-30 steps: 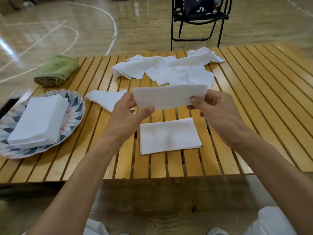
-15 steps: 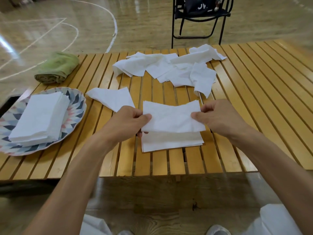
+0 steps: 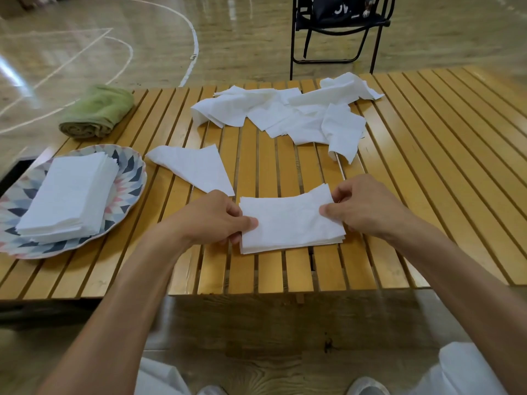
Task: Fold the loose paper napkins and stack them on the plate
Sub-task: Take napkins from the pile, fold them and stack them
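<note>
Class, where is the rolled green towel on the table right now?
In the head view, the green towel lies at the table's far left corner, just beyond the patterned plate.

The counter [image 3: 427, 155] is honey-yellow wood, built of long slats with dark gaps between them. Every napkin is plain white: the folded napkin [image 3: 291, 220] at the front, the triangular napkin [image 3: 199, 166], the loose pile of napkins [image 3: 288, 115] and the stack of napkins [image 3: 68, 192]. That stack lies on a plate [image 3: 128, 178] with a pale ground and a geometric pattern of navy, grey-blue and pink pointed shapes radiating outward. The rolled towel [image 3: 97, 112] is olive green. The floor [image 3: 85, 47] is glossy tan wood marked with white lines. The folding chair [image 3: 339, 27] is black.
</note>
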{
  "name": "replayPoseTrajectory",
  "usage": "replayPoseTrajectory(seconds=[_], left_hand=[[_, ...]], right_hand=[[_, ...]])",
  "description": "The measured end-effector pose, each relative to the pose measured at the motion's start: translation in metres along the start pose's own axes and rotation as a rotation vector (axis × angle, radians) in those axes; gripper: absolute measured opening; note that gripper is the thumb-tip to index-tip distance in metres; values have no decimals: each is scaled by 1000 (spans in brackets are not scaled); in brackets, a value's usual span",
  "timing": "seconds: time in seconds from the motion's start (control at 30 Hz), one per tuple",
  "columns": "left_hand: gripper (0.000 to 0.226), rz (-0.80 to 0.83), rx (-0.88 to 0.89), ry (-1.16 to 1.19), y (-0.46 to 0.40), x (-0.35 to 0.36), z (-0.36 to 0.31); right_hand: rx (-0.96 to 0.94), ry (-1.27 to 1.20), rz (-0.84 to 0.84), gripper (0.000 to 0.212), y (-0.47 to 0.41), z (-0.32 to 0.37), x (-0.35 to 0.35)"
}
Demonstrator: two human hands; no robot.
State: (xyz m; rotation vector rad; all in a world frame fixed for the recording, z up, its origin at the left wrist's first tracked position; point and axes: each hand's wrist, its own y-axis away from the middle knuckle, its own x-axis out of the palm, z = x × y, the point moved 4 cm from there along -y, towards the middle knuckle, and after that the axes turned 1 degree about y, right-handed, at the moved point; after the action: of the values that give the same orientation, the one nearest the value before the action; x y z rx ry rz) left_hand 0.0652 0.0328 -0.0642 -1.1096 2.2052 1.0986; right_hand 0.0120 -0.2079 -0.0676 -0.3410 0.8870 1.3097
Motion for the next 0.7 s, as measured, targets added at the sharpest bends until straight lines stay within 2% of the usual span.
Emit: replayPoseTrajectory(seconds=[0.2,0.27,0.37,0.47,0.5,0.57,0.7], left_hand=[[40,-8,-33,-55,-3,1,2],[38,-59,-60,-48,-5,-1,6],[28,-324,-84,-62,-7,-14,12],[14,-541,-40,-234,-3,-23,12],[21,-546,-15,-286,-5,-22,12],[38,-456,7,-353,-10,-16,12],[45,-237,-7,-373,-11,-2,6]], right_hand=[[16,110,-7,15,-4,-4,4],[31,156,-56,28,-4,-5,2],[-7,177,-195,44,-4,-4,-4],[-178,71,-162,29,1,5,-1],[-242,83,-114,23,4,9,3],[-323,133,-10,17,9,16,12],[-361,199,91,20,11,15,25]])
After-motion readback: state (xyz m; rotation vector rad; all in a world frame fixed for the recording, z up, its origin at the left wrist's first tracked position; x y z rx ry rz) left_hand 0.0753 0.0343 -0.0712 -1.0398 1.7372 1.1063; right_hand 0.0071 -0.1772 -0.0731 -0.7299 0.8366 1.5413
